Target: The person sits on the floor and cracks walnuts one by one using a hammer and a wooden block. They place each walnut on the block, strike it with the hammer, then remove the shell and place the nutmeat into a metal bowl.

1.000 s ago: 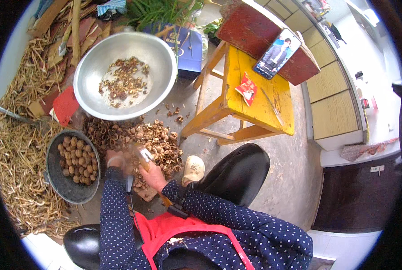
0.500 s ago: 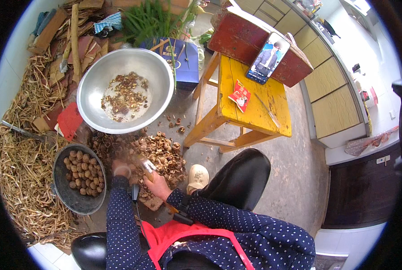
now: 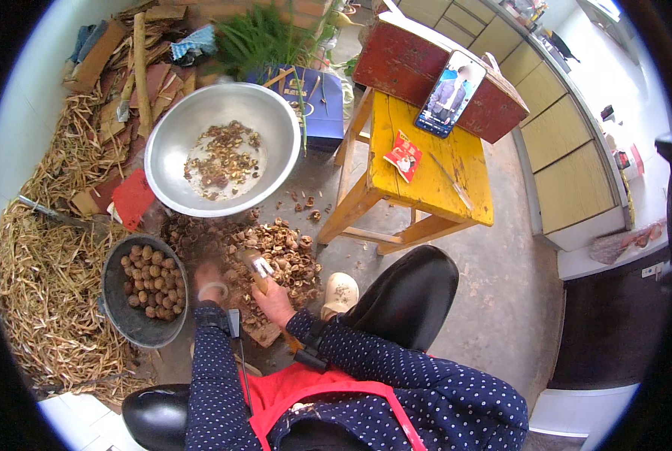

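My right hand is wrapped round the wooden handle of a hammer, whose metal head is above the heap of cracked walnut shells. My left hand reaches down at the heap's left side, a pale bangle on its wrist. Its fingers are blurred among the brown debris, so any hold there is hidden. A brick lies below the hammer. Left of my left hand, a dark basin holds several whole walnuts. Beyond the heap, a large metal bowl contains walnut pieces.
A yellow wooden stool stands at the right, bearing a phone, a red packet and a thin tool. Dry stalks cover the left floor. Behind the bowl are a blue box and green plants.
The whole view has shifted slightly, so things appear farther right. The hammer head sits at a slightly different tilt. My right hand keeps its grip, and my left hand stays by the shells.
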{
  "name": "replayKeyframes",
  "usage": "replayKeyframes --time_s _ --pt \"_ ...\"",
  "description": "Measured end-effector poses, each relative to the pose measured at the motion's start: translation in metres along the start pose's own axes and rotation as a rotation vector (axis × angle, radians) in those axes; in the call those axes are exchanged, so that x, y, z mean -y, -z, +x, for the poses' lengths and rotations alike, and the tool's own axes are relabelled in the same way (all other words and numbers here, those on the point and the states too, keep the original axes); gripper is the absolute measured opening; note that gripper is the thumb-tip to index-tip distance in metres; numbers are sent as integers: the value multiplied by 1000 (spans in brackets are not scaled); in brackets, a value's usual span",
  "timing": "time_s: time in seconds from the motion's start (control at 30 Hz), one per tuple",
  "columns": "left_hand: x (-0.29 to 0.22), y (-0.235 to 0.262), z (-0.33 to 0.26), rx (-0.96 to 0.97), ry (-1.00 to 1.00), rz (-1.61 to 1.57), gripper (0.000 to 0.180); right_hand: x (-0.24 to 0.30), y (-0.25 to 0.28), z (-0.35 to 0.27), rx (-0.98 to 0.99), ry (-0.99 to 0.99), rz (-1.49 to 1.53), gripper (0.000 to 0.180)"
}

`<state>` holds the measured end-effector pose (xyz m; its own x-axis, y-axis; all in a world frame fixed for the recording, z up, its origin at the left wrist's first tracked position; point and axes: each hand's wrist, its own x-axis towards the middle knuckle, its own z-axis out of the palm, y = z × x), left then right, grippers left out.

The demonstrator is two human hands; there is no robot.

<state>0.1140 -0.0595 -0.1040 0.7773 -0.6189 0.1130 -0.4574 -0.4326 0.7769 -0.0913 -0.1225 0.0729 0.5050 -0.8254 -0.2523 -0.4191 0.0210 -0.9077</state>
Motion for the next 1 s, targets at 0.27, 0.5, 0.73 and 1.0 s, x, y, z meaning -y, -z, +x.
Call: replayKeyframes --time_s 0.27,0.5,0.73,1.0 --pt "-134 64 -16 -20 922 -1070 17 10 8 -6 -19 32 -56 29" --pt "-139 79 -30 -48 777 -1112 27 -6 8 -7 -8 28 -74 27" --pt "-162 95 -37 -141 779 -1234 24 -4 5 -6 -23 58 -85 26" --pt "-166 102 -42 -102 763 -1392 27 10 9 -13 -51 84 -97 25"
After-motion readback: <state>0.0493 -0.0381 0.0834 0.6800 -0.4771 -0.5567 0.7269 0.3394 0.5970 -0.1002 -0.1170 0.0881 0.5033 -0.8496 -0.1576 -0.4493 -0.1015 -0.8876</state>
